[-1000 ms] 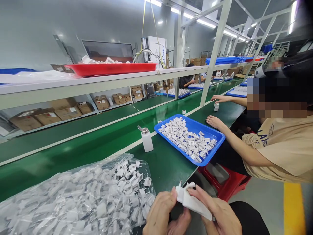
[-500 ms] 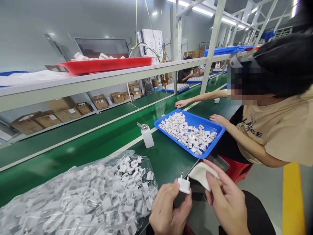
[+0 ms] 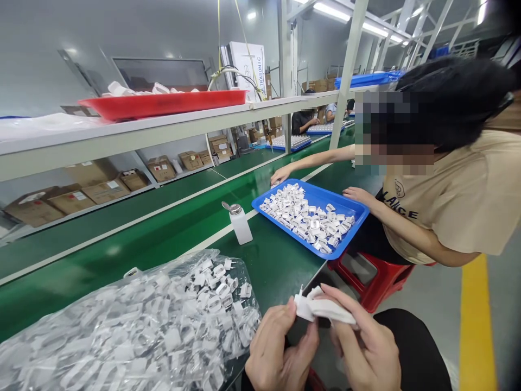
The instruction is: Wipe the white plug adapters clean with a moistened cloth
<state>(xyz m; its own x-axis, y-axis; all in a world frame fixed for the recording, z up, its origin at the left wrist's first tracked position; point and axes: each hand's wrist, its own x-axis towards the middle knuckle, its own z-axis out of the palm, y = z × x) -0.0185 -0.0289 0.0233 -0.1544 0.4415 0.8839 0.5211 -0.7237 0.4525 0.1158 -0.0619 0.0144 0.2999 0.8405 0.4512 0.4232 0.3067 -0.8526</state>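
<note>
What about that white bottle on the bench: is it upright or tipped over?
Upright: the white bottle stands on its base on the green bench, metal cap at the top.

Cool white light falls from ceiling tubes [image 3: 331, 12] at upper right; the grey wall [image 3: 61, 27] stays dim. Soft glare marks the green belt [image 3: 114, 251], the plastic bag [image 3: 101, 336] glints, and the white cloth [image 3: 331, 310] shows little texture. Wide-lens distortion stretches the edges; the upper-right corner is black.
</note>
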